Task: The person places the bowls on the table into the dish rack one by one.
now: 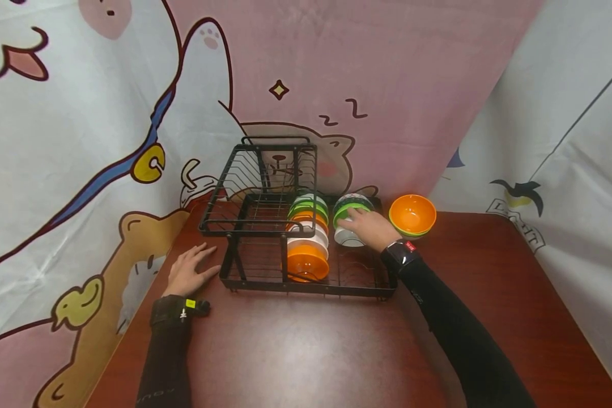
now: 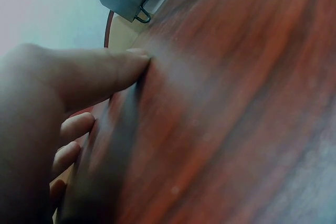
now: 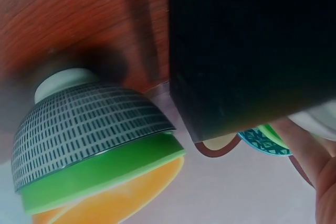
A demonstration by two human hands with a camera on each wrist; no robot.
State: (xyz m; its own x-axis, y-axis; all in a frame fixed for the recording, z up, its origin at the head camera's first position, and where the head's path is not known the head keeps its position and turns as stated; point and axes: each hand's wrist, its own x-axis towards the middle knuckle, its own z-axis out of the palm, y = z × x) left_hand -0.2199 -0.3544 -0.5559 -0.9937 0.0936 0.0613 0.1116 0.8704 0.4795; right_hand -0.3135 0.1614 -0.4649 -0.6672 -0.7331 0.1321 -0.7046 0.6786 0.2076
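Observation:
My right hand (image 1: 371,228) reaches into the right part of the black dish rack (image 1: 306,288) and grips a white bowl (image 1: 348,238) standing on edge there. Its fingers pass between that bowl and a green bowl (image 1: 340,214) behind it; a dark patterned bowl (image 3: 260,142) is farther back. In the rack's middle, a row of tilted bowls includes an orange bowl (image 1: 306,263) in front, with white, orange and green ones behind. My left hand (image 1: 187,271) rests on the table left of the rack, fingers spread and holding nothing.
Right of the rack on the table (image 1: 494,272) stands a stack topped by an orange bowl (image 1: 412,214), over a green one and a dark checked bowl (image 3: 89,124). An upper wire tier (image 1: 257,229) rises over the rack's left half. Printed cloth (image 1: 387,68) hangs behind.

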